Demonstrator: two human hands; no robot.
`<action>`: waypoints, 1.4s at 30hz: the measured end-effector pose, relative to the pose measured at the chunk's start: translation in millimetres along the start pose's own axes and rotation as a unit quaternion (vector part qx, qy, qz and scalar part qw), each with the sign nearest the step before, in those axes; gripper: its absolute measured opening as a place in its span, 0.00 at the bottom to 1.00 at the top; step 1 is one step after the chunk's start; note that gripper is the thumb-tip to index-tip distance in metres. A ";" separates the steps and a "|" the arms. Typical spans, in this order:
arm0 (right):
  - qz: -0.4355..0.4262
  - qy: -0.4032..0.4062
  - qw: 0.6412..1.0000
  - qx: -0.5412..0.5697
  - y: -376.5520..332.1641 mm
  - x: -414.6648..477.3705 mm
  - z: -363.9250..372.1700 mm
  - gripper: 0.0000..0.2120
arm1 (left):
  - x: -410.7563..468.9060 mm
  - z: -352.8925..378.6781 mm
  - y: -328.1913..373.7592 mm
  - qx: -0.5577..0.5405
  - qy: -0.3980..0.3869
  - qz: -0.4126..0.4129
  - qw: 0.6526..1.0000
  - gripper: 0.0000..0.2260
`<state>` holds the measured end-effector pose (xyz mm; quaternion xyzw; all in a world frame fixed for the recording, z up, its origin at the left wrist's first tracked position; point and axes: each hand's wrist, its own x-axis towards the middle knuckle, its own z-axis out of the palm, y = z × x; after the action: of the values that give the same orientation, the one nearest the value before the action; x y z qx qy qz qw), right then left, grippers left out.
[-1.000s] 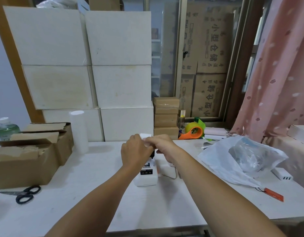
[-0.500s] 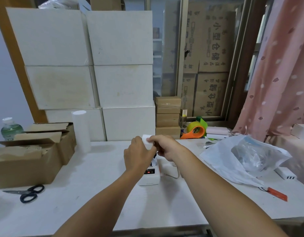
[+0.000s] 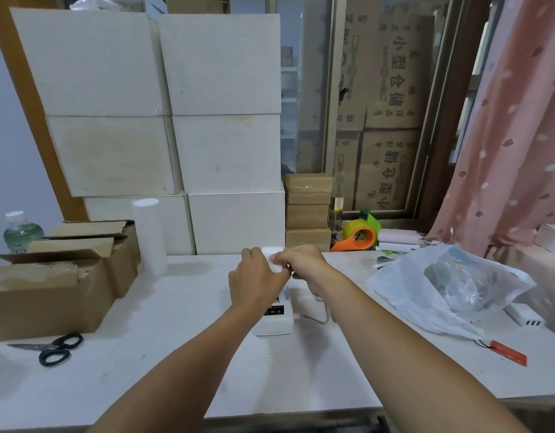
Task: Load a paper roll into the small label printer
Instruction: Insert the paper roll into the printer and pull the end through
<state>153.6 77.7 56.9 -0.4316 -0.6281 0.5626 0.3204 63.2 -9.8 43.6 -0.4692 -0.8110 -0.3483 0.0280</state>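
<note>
A small white paper roll (image 3: 274, 257) is held between both hands, a little above the table. My left hand (image 3: 254, 279) grips it from the left, and my right hand (image 3: 304, 264) pinches it from the right with fingertips. Directly below the hands sits the small white label printer (image 3: 274, 320), with a dark panel on its front face; its top is mostly hidden behind my left hand and wrist. A white part of the printer (image 3: 304, 303) shows to the right under my right wrist.
Open cardboard boxes (image 3: 57, 276) and black scissors (image 3: 51, 348) lie at the left. A tall white tube (image 3: 149, 235) stands behind them. A plastic bag (image 3: 451, 285), a white charger (image 3: 524, 318) and an orange tag (image 3: 508, 353) are at the right. An orange tape dispenser (image 3: 357, 239) sits at the back.
Both hands have risen slightly above the printer with the roll, which now shows more clearly between the fingers. The printer has not moved.
</note>
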 end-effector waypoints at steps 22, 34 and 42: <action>-0.038 -0.067 0.996 -0.054 14.4 -2.5 1.2 0.11 | -1.1 5.3 -14.7 -0.016 -0.016 0.015 1.000 0.18; 0.100 -0.081 0.987 0.093 17.9 -0.7 -11.9 0.04 | 15.3 -9.6 -62.2 -0.247 -0.133 0.116 0.953 0.25; 0.101 -0.095 0.986 0.087 21.7 1.8 -11.6 0.10 | 20.0 -15.2 -59.6 -0.162 -0.153 0.137 0.965 0.18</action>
<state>167.1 84.2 37.3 -0.4078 -0.5575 0.6832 0.2368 1.2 -22.8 30.5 -0.6219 -0.6664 -0.3919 -0.1252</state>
